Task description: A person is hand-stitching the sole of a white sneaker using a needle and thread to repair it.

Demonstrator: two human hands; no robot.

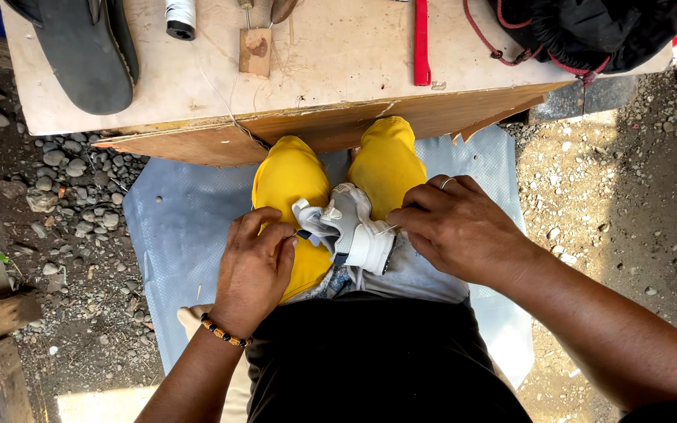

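Both hands work on a white and grey shoe (350, 229) wedged between yellow-clad knees (291, 176): left hand (254, 270) pinches its edge, right hand (456, 229) pinches a thin needle (386, 230) at its side. Beyond them stands the plywood bench (338, 70), bearing a black sandal (88, 51) and thread spool (181, 17).

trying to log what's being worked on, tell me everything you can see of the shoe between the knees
The shoe is a white and grey sneaker, seemingly leather or synthetic, with a thick white sole. It lies tilted, wedged between the person's knees in yellow trousers. The left hand pinches a grey flap on its left side; the right hand pinches a thin needle-like point against its right side. Whether thread runs through it cannot be told.
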